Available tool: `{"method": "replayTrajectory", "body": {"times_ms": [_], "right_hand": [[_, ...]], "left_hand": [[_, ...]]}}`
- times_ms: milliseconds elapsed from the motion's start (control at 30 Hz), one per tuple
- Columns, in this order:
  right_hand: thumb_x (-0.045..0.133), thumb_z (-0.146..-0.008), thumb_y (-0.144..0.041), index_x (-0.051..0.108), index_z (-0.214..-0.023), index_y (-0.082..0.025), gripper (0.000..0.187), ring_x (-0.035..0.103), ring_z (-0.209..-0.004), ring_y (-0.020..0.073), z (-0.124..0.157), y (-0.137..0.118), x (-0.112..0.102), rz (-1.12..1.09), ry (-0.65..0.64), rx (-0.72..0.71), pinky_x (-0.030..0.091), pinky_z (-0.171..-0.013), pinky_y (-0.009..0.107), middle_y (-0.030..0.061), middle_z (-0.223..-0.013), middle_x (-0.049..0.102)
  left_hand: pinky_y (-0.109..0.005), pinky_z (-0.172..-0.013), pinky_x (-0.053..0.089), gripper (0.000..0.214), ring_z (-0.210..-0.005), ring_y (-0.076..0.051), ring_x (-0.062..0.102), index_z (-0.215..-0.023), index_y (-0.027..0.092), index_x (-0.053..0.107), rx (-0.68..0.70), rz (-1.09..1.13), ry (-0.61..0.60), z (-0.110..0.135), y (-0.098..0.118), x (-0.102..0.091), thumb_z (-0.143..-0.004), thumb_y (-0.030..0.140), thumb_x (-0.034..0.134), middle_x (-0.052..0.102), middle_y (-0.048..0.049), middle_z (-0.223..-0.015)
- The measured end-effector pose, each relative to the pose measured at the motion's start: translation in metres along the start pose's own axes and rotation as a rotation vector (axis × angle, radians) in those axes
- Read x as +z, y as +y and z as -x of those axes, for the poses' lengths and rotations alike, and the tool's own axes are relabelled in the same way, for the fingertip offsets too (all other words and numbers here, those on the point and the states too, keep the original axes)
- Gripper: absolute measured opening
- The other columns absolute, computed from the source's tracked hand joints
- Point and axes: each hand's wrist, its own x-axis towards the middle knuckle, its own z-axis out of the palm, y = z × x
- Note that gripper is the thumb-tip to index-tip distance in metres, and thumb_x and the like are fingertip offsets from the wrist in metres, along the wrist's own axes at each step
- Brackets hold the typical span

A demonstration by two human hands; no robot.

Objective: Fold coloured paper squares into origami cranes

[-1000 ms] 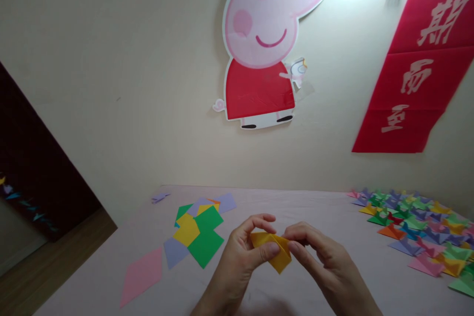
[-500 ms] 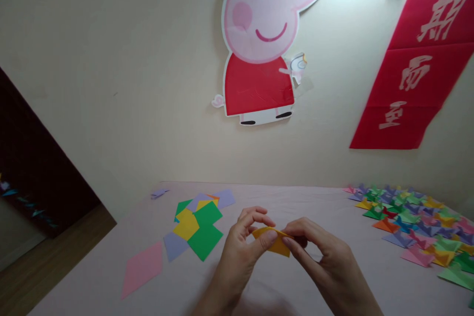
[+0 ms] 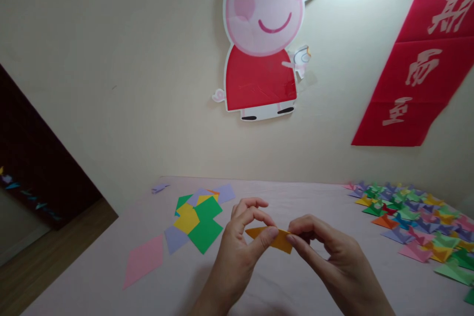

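A piece of folded orange-yellow paper [image 3: 282, 242] is held up between my two hands, above the pale cloth surface. My left hand [image 3: 244, 247] pinches its left and middle part with thumb and fingers. At the right end, my right hand [image 3: 320, 247] grips the corner between thumb and index finger. The paper looks narrow and pointed at its left tip. Fingers hide part of its back side.
Loose sheets lie to the left: green paper [image 3: 206, 235], yellow paper [image 3: 187, 219], purple paper [image 3: 176, 240] and pink paper [image 3: 144, 259]. Many folded paper pieces [image 3: 414, 222] stand in rows at the right. Behind the pale table [image 3: 296, 192] is a wall with a cartoon pig cutout [image 3: 261, 79] and a red banner [image 3: 396, 118].
The orange-yellow paper now shows a narrower, flatter shape, its left tip sticking out further. My right hand has shifted slightly right. The whole view has tilted down a little.
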Motion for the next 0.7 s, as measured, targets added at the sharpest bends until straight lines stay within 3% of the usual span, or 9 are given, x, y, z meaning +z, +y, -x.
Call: {"method": "replayTrajectory", "body": {"times_ms": [233,333,400,467,533,700], "right_hand": [[0.060,-0.090,-0.028,0.059,-0.076,-0.023,0.015,0.060,-0.061,0.0111,0.000,0.000,0.001,0.029,0.027,-0.034,0.049,-0.058,0.018,-0.0036,-0.069,0.064],[0.059,-0.091,-0.024,0.056,-0.077,-0.023,0.014,0.059,-0.061,0.0106,0.001,0.001,0.003,0.119,0.074,-0.117,0.048,-0.057,0.018,-0.0032,-0.070,0.062],[0.058,-0.091,-0.017,0.055,-0.081,-0.022,0.012,0.059,-0.065,0.0099,0.003,0.002,0.006,0.238,0.166,-0.221,0.048,-0.061,0.018,-0.0017,-0.076,0.062],[0.057,-0.091,-0.011,0.056,-0.084,-0.020,0.012,0.060,-0.071,0.0096,0.005,0.003,0.010,0.377,0.258,-0.336,0.047,-0.067,0.019,0.0007,-0.084,0.062],[0.058,-0.090,-0.008,0.057,-0.085,-0.019,0.012,0.060,-0.076,0.0106,0.007,0.003,0.015,0.482,0.306,-0.425,0.046,-0.071,0.020,0.0028,-0.087,0.062],[0.064,-0.086,-0.006,0.060,-0.084,-0.018,0.013,0.056,-0.073,0.0136,0.010,0.004,0.023,0.541,0.306,-0.515,0.044,-0.068,0.027,0.0046,-0.086,0.059]], "left_hand": [[-0.031,-0.102,0.029,0.005,-0.118,-0.021,0.048,-0.079,0.024,0.065,-0.023,0.062,0.009,-0.001,-0.007,0.002,-0.082,0.023,0.070,0.057,-0.0016,-0.116],[-0.028,-0.096,0.033,0.008,-0.111,-0.019,0.050,-0.082,0.024,0.064,0.001,0.019,0.140,-0.001,-0.006,0.005,-0.080,0.022,0.071,0.059,-0.0004,-0.108],[-0.025,-0.084,0.037,0.012,-0.091,-0.016,0.053,-0.076,0.022,0.061,0.011,-0.034,0.222,0.002,-0.003,0.008,-0.082,0.025,0.070,0.058,0.0014,-0.089],[-0.023,-0.069,0.038,0.023,-0.071,-0.013,0.047,-0.068,0.020,0.059,-0.037,-0.044,0.168,0.005,0.001,0.013,-0.085,0.032,0.068,0.053,0.0031,-0.072],[-0.023,-0.060,0.035,0.026,-0.063,-0.012,0.042,-0.068,0.019,0.060,-0.126,0.020,0.078,0.008,0.004,0.018,-0.086,0.038,0.066,0.052,0.0037,-0.067],[-0.022,-0.057,0.033,0.026,-0.060,-0.011,0.040,-0.070,0.019,0.057,-0.258,0.175,0.019,0.010,0.006,0.019,-0.085,0.038,0.066,0.048,0.0046,-0.064]]}}
